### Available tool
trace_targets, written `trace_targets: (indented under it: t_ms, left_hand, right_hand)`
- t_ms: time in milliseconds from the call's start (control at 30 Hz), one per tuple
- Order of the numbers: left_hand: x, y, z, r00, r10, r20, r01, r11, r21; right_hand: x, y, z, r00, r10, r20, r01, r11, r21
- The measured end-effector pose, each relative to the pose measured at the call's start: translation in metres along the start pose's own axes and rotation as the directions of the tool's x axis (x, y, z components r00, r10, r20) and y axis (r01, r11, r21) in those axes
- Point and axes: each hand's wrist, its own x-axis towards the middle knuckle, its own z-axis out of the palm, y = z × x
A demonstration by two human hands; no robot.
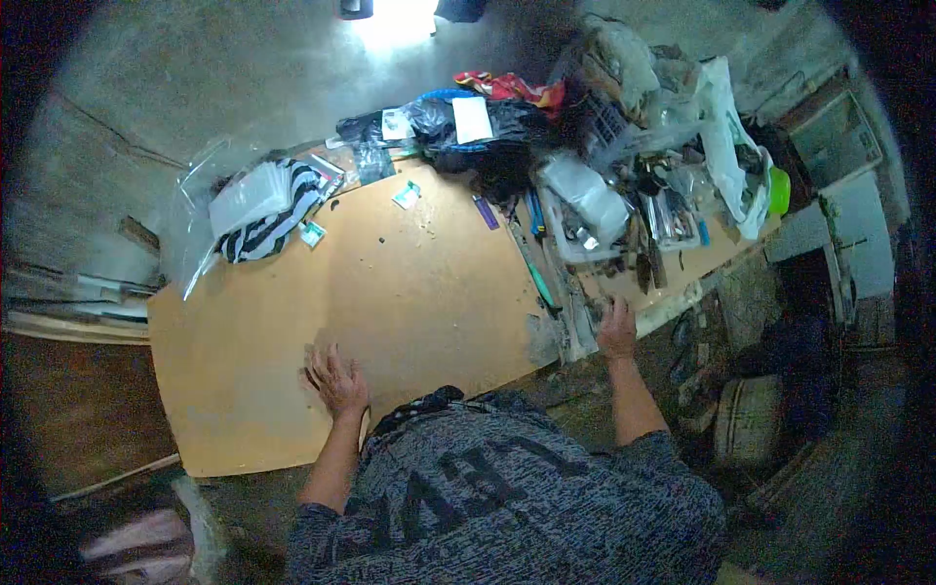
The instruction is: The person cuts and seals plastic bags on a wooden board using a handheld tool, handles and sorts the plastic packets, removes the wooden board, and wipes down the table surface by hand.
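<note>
My left hand (336, 382) rests on the yellowish wooden tabletop (419, 302) near its front edge, with the fingers spread and nothing held. Farther right, my right hand (616, 330) is at the front edge of the table's right section, its fingers stretched forward and no object visible in them. A green-handled tool (541, 285) lies just left of that hand. Beyond it are dark, long-bladed tools (643, 255), possibly knives or scissors, beside a plastic tray (585, 252) holding clear plastic packaging (588, 198).
A striped black-and-white bag (268, 234) with clear plastic lies at the back left. Small green-and-white packets (407, 195) lie on the board. Dark bags (429, 122), a red cloth (512, 88) and a white plastic bag (726, 146) crowd the back. A bucket-like container (749, 419) stands below right.
</note>
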Motion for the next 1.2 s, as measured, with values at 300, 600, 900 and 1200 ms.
trace_targets:
  t_ms: [300, 600, 900, 1200]
  left_hand:
    - [0.001, 0.001, 0.0, 1.0, 0.02, -0.009, -0.02, 1.0, 0.018]
    - [0.002, -0.002, -0.002, 0.998, 0.022, -0.062, -0.027, 0.997, -0.07]
    - [0.001, 0.002, -0.009, 0.999, -0.01, -0.039, 0.006, 0.994, -0.108]
    - [0.006, 0.008, -0.018, 0.998, 0.025, -0.056, -0.031, 0.994, -0.104]
  right_hand:
    - [0.059, -0.028, -0.033, 0.988, 0.1, -0.117, -0.121, 0.974, -0.192]
    - [0.13, 0.04, 0.003, 0.924, 0.375, 0.079, -0.356, 0.916, -0.186]
    - [0.102, 0.046, 0.022, 0.81, 0.527, 0.257, -0.289, 0.741, -0.606]
    - [0.197, -0.094, 0.015, 0.964, -0.167, -0.205, 0.193, 0.975, 0.113]
